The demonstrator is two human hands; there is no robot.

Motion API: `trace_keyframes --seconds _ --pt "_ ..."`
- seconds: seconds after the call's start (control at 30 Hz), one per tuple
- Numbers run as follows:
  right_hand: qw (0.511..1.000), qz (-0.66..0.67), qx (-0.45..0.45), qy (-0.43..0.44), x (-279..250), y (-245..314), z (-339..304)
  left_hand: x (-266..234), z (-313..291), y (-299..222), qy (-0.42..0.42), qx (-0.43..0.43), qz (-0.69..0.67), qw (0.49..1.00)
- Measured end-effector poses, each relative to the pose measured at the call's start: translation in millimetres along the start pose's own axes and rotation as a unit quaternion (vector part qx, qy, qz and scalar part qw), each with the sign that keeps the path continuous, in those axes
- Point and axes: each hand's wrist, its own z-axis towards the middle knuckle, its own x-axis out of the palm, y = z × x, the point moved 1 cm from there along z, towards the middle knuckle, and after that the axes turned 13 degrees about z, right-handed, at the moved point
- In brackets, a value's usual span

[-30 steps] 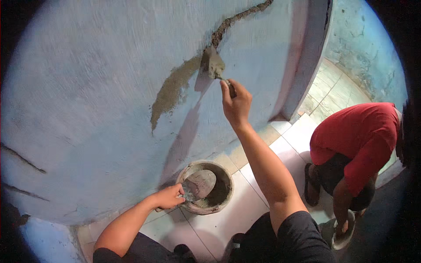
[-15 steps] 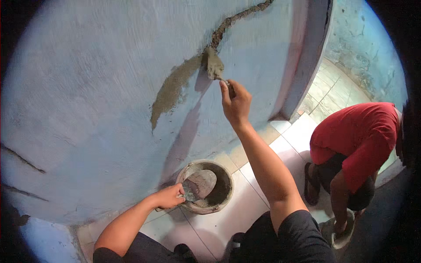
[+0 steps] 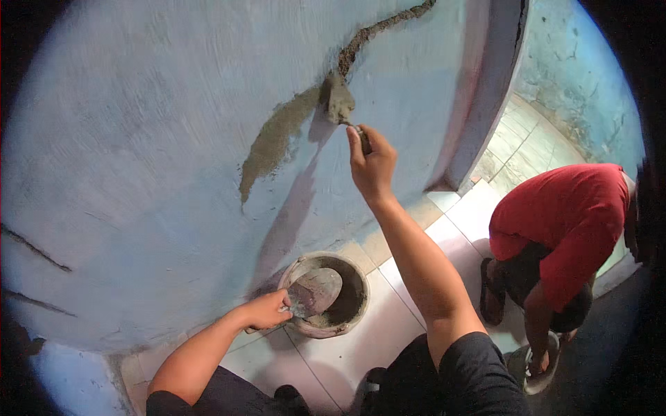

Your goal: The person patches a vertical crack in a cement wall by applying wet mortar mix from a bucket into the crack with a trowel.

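Observation:
My right hand [image 3: 373,156] is closed round the handle of a small trowel [image 3: 340,104]. Grey mortar coats its blade, which lies against the blue wall [image 3: 187,132] at the lower end of an open crack [image 3: 361,38]. Down and left of the blade runs a patch of damp mortar [image 3: 274,135] smeared on the wall. My left hand [image 3: 269,310] grips a larger trowel with a rounded blade [image 3: 320,288], held over a bucket [image 3: 362,313]. Dark mortar shows inside the bucket, partly hidden by that blade.
On the right a person in a red shirt [image 3: 555,208] crouches, one hand in a small container [image 3: 544,378]. White floor tiles [image 3: 374,347] run along the wall's foot. Two more cracks [image 3: 35,249] mark the wall at far left. A wall edge [image 3: 485,104] stands beyond my right hand.
Hardly anything differs. The small trowel stays at the crack's lower end and the larger one over the bucket. The crouching person's hand has shifted slightly in the container.

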Motion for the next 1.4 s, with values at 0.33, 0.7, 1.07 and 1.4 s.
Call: trace_keyframes --seconds 0.33,0.7,1.07,1.4 --pt "0.998 -0.027 -0.04 0.038 5 1 -6 11 16 19 -0.081 0.106 0.067 0.989" --pt "0.997 -0.04 -0.06 0.03 0 -1 -2 3 6 3 -0.008 0.02 0.026 0.999" --pt "0.997 -0.057 -0.005 0.05 -2 2 -2 -4 3 -8 0.044 -0.031 -0.026 0.998" --pt "0.999 -0.022 0.019 0.017 -5 -5 -4 -4 4 -6 0.014 0.006 0.031 0.999"
